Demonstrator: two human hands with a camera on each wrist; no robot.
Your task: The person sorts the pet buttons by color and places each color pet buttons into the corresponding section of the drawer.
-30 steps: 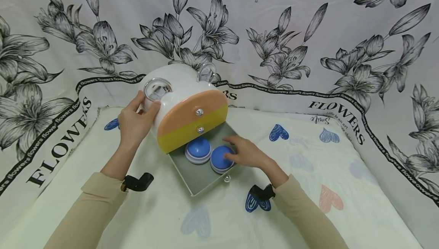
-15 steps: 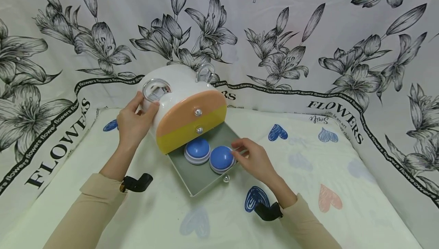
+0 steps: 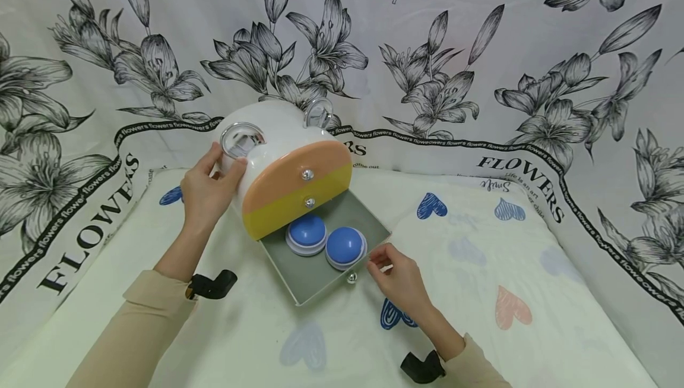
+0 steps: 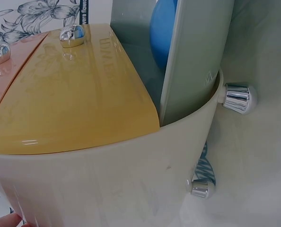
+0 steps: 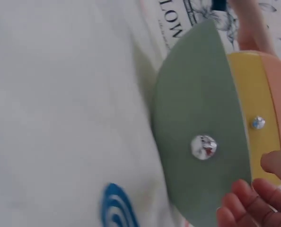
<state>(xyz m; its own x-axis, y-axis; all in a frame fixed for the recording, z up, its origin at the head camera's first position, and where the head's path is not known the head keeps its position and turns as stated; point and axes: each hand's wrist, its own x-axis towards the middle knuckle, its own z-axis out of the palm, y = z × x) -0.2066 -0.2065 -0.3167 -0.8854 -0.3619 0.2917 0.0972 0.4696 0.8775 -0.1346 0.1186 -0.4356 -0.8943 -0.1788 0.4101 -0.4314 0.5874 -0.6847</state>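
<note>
A rounded white drawer box [image 3: 272, 123] leans back, with an orange front panel [image 3: 291, 171] above a yellow one [image 3: 299, 205]. Its grey-green bottom drawer [image 3: 299, 275] is pulled out. Inside lie two round, blue-domed buttons on white bases, the left button [image 3: 307, 230] and the right button [image 3: 344, 245]. My left hand [image 3: 205, 189] grips the box's left side by a chrome-rimmed fitting [image 3: 241, 140], thumb and fingers apart. Just off the drawer's right front corner is my right hand [image 3: 401, 275], fingers loosely bent, nothing held. In the right wrist view its fingertips [image 5: 242, 191] are close to the drawer's front edge.
A silver knob [image 3: 351, 278] sticks out from the drawer front. Another chrome fitting [image 3: 319, 113] rises from the box's right top. Heart-patterned pale cloth [image 3: 459, 293] covers the surface, and a flower-printed curtain [image 3: 427, 31] hangs behind.
My right hand has drawn back from over the right button, out past the drawer's right side and toward me. The buttons and drawer stay put; my left hand keeps its hold.
</note>
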